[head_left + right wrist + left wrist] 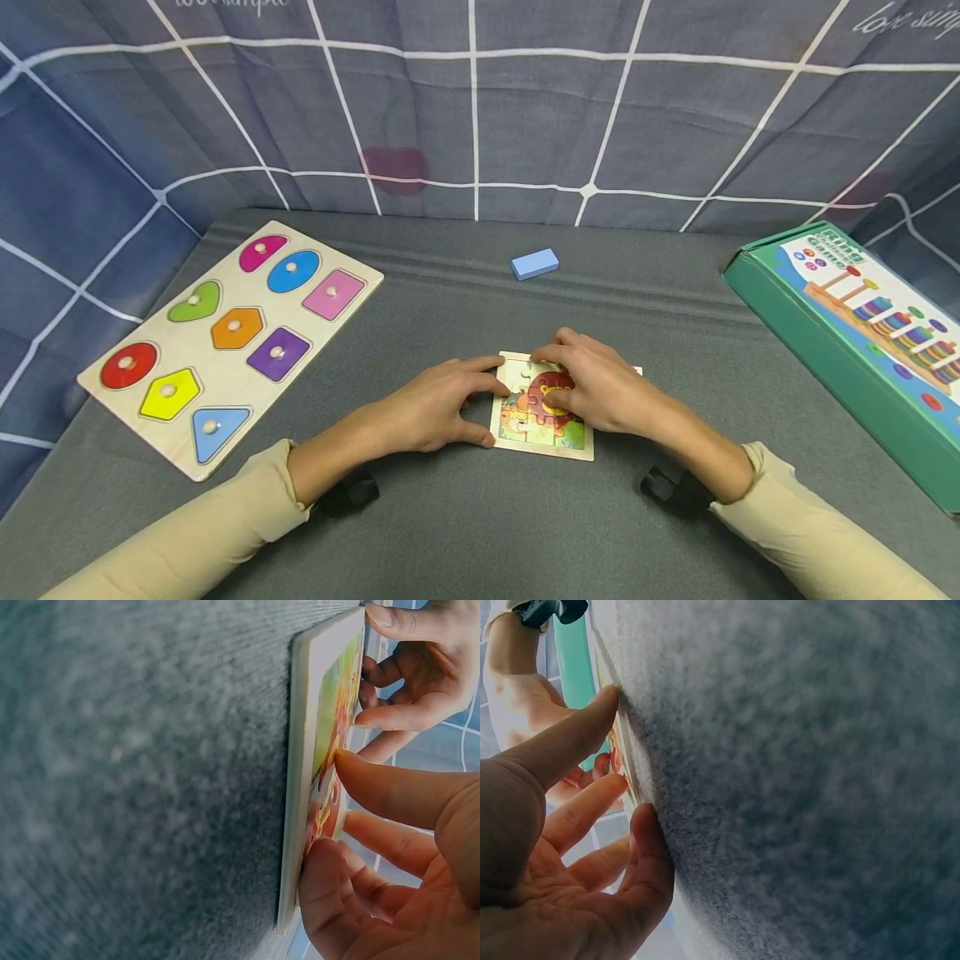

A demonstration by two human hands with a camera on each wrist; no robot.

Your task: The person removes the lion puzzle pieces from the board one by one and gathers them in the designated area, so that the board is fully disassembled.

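A small square jigsaw puzzle (525,437) in a pale wooden tray lies flat, its pieces showing a brown and yellow animal, perhaps a lion, over green. My left hand (442,404) touches the tray's left side, the thumb at the near corner and fingertips along the edge. Over the right half, my right hand (600,387) pinches a jigsaw piece (322,817) between thumb and fingers. That piece seems slightly raised at one edge. The puzzle's upper right part is hidden under this hand. A pale edge (638,370) peeks out beyond its knuckles.
On the left lies a wooden shape board (225,375) with colourful knobbed pieces. A blue block (535,264) sits beyond the puzzle. To the right is a green toy box (840,367). A grid-patterned cloth (525,117) hangs behind the grey surface (465,525).
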